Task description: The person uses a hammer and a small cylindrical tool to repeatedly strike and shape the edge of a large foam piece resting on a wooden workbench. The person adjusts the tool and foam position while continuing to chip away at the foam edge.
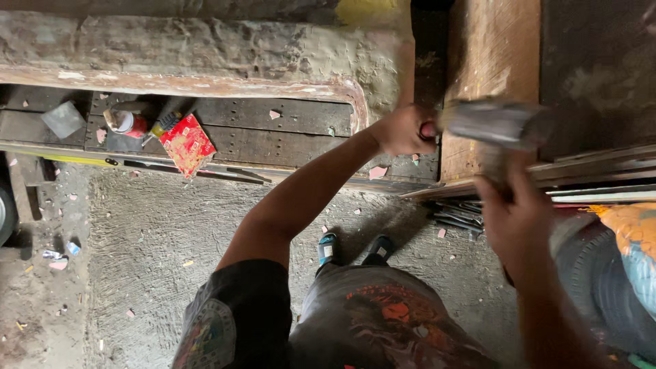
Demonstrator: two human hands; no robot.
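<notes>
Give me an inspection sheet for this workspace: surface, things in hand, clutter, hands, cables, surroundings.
Surface: rough concrete floor, littered with small chips.
Things in hand: blurred grey bundle; a red-tipped handle shows at the left hand.
Clutter: red packet, can and scraps on the dark plank shelf.
Hands: left hand closed on the handle; right hand grips below the bundle.
Cables: nothing seen.
Surroundings: metal strips, tyre, wooden board.
</notes>
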